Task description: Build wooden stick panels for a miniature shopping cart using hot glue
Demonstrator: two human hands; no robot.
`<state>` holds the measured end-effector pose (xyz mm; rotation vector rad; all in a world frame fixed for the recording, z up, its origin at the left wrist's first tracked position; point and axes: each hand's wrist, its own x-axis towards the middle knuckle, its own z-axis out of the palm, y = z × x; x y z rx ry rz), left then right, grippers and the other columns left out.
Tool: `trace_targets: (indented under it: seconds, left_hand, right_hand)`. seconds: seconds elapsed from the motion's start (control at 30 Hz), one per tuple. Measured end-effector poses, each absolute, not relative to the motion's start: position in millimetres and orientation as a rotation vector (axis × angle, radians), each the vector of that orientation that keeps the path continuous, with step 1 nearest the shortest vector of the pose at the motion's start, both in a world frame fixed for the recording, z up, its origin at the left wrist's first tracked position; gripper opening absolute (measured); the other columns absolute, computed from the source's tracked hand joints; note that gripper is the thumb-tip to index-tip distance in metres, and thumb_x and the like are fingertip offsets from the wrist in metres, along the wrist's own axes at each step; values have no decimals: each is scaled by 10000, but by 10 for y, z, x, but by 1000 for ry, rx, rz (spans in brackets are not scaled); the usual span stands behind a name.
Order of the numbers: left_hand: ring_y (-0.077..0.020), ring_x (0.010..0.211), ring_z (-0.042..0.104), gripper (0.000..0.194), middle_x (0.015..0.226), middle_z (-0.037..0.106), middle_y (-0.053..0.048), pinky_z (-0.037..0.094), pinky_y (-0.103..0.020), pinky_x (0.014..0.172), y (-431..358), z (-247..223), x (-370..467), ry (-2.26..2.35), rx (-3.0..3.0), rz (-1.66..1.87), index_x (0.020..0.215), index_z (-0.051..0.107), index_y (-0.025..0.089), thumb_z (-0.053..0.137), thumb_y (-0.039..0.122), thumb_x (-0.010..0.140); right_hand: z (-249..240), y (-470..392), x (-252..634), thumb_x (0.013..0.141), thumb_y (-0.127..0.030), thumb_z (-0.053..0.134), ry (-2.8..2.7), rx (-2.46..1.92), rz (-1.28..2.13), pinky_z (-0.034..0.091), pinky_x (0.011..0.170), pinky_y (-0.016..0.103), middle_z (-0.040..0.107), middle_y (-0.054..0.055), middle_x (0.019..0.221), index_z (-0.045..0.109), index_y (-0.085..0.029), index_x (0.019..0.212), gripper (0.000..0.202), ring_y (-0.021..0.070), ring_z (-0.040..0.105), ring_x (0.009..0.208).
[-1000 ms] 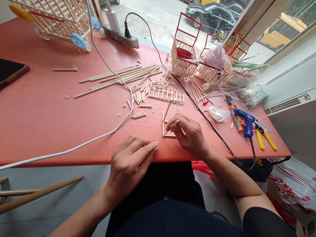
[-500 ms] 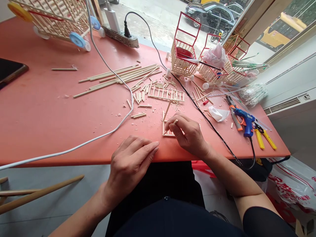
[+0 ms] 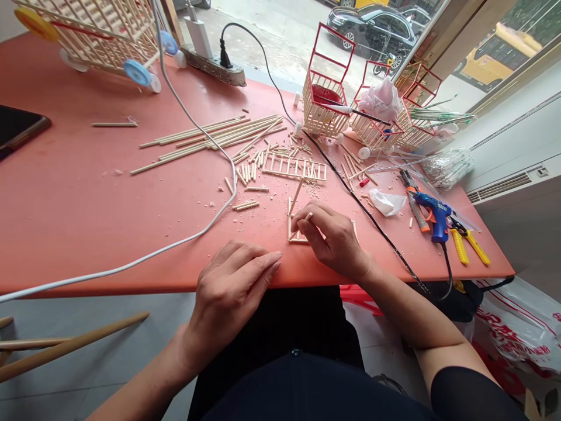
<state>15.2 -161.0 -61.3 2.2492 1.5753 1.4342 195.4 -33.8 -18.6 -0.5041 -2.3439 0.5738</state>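
My right hand pinches a short wooden stick between thumb and fingers, over a small wooden stick frame lying flat near the table's front edge. The hand covers much of that frame. From the frame's left side another stick stands up at a slant. My left hand rests at the table edge, left of the frame and apart from it, its fingers closed together with nothing visible in them. Just beyond lies a ladder-like stick frame among several cut stick pieces.
Long sticks lie behind the cut pieces. A white cable and a black cable cross the red table. To the right are a blue glue gun and yellow-handled pliers. Small stick carts stand at the back.
The stick in my right hand has shifted very slightly left with the fingers. My left hand and the things on the table stay as they were.
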Motion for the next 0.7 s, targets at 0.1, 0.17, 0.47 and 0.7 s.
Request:
trace_targets:
  seconds: [0.1, 0.17, 0.47, 0.7]
  left_hand:
    - [-202, 849, 619, 207, 924, 719, -59, 525, -341, 805, -1607, -592, 136, 1581, 2221, 1407, 1116, 721, 158, 692, 44, 946]
    - [-195, 860, 633, 195, 932, 720, -58, 533, -327, 820, -1606, -576, 126, 1582, 2202, 1404, 1122, 724, 151, 683, 56, 957]
    - [-177, 902, 685, 171, 956, 746, -52, 548, -294, 857, -1587, -495, 79, 1639, 2105, 1370, 1133, 740, 148, 649, 105, 996]
    - [-215, 999, 742, 160, 1040, 795, -54, 561, -328, 938, -1390, -293, -93, 1706, 2129, 1358, 1107, 764, 197, 647, 170, 1001]
  right_hand:
    - [-179, -344, 1949, 1104, -232, 479, -2348, -511, 568, 501, 805, 292, 701, 46, 881, 594, -212, 888, 246, 162, 654, 845]
    - [-178, -347, 1944, 1101, -227, 486, -2348, -508, 558, 501, 814, 288, 708, 48, 883, 600, -207, 892, 239, 163, 660, 861]
    - [-206, -339, 1943, 1106, -291, 486, -2371, -551, 526, 502, 851, 306, 753, 64, 953, 641, -206, 962, 228, 182, 683, 912]
    - [-206, -325, 1938, 1117, -310, 466, -2392, -524, 488, 492, 844, 304, 743, 70, 932, 631, -200, 948, 260, 183, 668, 889]
